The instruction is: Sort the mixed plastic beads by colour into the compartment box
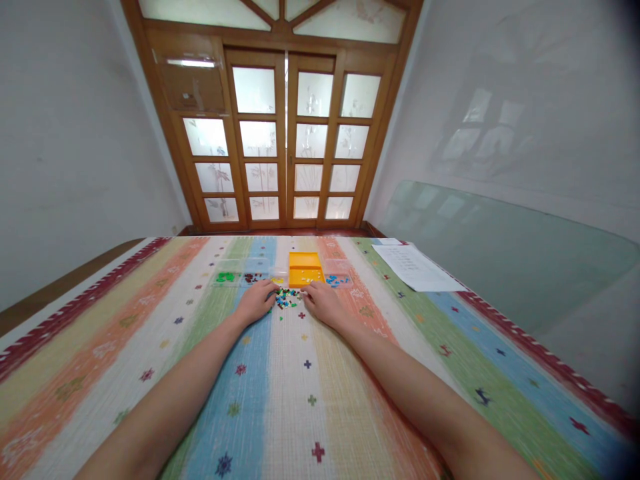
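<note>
A small heap of tiny coloured pieces (287,298) lies on the striped cloth (300,387) between my hands. My left hand (256,301) rests palm down at the heap's left edge, its fingers curled toward the pieces. My right hand (324,302) sits at the heap's right edge with fingertips pinched near the pieces; what it holds, if anything, is too small to see. Just beyond stands an orange tray (305,268). Clear compartments beside it hold green pieces (226,277), dark pieces (253,277) and blue pieces (337,281).
A printed white sheet (416,267) lies at the far right of the cloth. A glass pane (500,247) leans against the right wall. Wooden doors (285,140) with frosted panes stand behind the table.
</note>
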The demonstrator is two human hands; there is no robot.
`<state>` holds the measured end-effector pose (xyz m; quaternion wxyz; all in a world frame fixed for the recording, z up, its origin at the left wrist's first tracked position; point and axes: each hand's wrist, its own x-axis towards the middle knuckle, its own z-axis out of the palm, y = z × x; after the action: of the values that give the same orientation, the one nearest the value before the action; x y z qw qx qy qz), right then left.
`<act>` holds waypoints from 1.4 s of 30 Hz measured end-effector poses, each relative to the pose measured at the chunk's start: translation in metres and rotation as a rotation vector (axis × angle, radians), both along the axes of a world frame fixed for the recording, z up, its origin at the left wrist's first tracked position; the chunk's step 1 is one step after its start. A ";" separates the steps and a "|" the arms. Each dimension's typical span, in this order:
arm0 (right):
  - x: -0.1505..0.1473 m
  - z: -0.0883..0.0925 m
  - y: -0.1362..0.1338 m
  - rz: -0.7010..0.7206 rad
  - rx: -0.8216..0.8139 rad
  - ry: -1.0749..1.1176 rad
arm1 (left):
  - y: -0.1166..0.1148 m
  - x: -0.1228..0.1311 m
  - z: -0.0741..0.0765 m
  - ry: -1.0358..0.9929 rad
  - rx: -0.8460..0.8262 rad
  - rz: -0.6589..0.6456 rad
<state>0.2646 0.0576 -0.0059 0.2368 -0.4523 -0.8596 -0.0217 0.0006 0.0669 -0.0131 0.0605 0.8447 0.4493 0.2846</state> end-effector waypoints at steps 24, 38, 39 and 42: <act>-0.012 0.001 0.002 0.226 -0.041 -0.132 | 0.002 0.012 -0.011 0.081 0.003 -0.063; -0.008 0.008 -0.003 0.068 -0.110 -0.106 | 0.002 0.008 -0.005 0.166 0.063 0.127; -0.008 0.008 -0.003 0.075 -0.111 -0.103 | 0.001 0.009 -0.005 0.177 0.064 0.127; -0.008 0.007 -0.003 0.057 -0.103 -0.088 | 0.000 0.010 -0.004 0.191 0.053 0.113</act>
<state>0.2567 0.0550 0.0013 0.1759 -0.4380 -0.8816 0.0095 0.0106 0.0668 -0.0173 -0.0213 0.8425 0.4924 0.2175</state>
